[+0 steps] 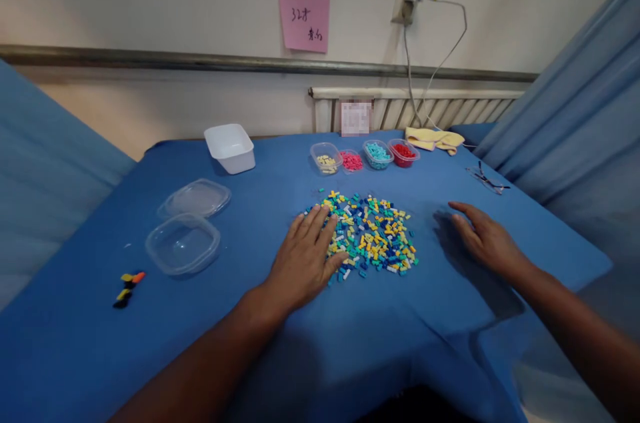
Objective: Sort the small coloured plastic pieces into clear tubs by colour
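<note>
Spread over the blue cloth is a loose pile of small toy bricks (380,236) in yellow, blue, green and white. My left hand (307,256) lies palm down over the pile's left edge, its fingers stretched out and covering some bricks. To the right of the pile, apart from it, my right hand (485,239) hovers above the cloth with thumb and fingers apart, holding nothing. Behind the pile stand small clear tubs: one with cream bricks (327,163), one with pink bricks (351,161), one with light blue bricks (378,154) and one with red bricks (404,153).
At the left are a clear plastic tub (183,246), a clear lid (197,197) and a white bin (233,148). A few black, yellow and orange pieces (129,288) lie near the left edge. Glasses (487,178) and a yellow cloth (434,139) lie at the back right.
</note>
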Demonstrator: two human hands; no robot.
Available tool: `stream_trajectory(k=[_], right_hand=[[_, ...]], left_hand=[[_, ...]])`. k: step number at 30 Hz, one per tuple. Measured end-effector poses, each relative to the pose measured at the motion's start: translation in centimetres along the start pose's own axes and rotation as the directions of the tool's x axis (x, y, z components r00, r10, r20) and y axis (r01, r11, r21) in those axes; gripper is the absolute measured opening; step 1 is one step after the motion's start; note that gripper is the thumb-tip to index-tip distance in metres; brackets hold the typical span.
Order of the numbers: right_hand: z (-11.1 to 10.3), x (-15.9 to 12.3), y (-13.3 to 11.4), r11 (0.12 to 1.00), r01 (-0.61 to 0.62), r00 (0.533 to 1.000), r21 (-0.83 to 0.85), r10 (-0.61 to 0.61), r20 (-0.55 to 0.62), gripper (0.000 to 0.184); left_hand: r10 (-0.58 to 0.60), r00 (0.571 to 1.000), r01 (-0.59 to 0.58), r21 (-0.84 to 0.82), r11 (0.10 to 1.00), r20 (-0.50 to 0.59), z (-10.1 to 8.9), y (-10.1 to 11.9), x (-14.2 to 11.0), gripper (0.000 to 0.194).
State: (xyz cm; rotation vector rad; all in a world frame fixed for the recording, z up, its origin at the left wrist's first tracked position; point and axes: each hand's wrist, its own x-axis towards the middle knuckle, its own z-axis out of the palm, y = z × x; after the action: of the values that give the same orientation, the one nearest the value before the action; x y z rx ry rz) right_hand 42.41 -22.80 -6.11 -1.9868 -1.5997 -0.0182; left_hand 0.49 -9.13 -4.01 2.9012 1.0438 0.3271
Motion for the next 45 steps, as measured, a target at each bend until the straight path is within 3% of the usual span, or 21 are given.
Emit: stream_trajectory(k=[4,9,12,16,20,24,32,35,39,42,45], right_hand=[[1.2,-0.5,4.1,0.98,0.142,0.99,-0.136,-0.144,-0.003,0.063],[2.4,-1.3,4.5,0.962,0.219,0.975,-0.165,-0.22,0.011,0.054],[2.3,-1.4,4.5,0.965,0.22,0.975,-0.144,-0.221,0.006,0.052],[2.3,-1.5,4.8,0.964,0.229,0.973,-0.137,-0.232,-0.005,0.053],[2.5,-1.8,5.1,0.964,0.233,0.971,-0.125,-0.237,-0.017,0.054],[2.5,-1.9,5.3,0.96,0.251,0.967,-0.12,-0.254,-0.007,0.054],[2.6,-2.0,5.4,0.964,0.244,0.969,-0.106,-0.245,0.002,0.059],[2.6,-2.0,5.2,0.964,0.235,0.972,-0.12,-0.237,0.005,0.059],[2.3,-1.9,5.0,0.966,0.236,0.972,-0.11,-0.236,0.008,0.058],[2.2,-1.9,5.0,0.969,0.224,0.975,-0.101,-0.224,0.018,0.059],[2.1,-1.8,5.0,0.971,0.219,0.976,-0.094,-0.218,0.02,0.062]], left_hand=[[-0.094,0.996,0.094,-0.005,0.996,0.011,0.1,-0.2,0.4,0.074],[-0.202,0.97,0.208,-0.031,0.978,0.138,0.0,0.1,0.8,0.079],[-0.231,0.954,0.245,-0.054,0.968,0.192,0.0,2.0,1.7,0.083],[-0.188,0.966,0.203,-0.071,0.977,0.177,0.3,6.7,3.7,0.09],[-0.003,0.988,0.021,-0.117,0.993,0.151,1.2,11.3,5.4,0.093],[0.105,0.979,-0.084,-0.126,0.989,0.174,2.1,12.5,5.5,0.088],[-0.049,0.975,0.066,-0.073,0.995,0.218,0.4,8.5,2.7,0.091],[-0.193,0.95,0.202,-0.014,0.979,0.245,-1.1,5.9,1.2,0.082],[-0.441,0.883,0.423,0.136,0.896,0.161,-5.0,0.0,-0.6,0.069],[-0.547,0.835,0.509,0.294,0.809,0.057,-8.8,-4.9,-1.6,0.065],[-0.687,0.714,0.595,0.403,0.696,0.133,-11.3,-8.6,-2.0,0.055]])
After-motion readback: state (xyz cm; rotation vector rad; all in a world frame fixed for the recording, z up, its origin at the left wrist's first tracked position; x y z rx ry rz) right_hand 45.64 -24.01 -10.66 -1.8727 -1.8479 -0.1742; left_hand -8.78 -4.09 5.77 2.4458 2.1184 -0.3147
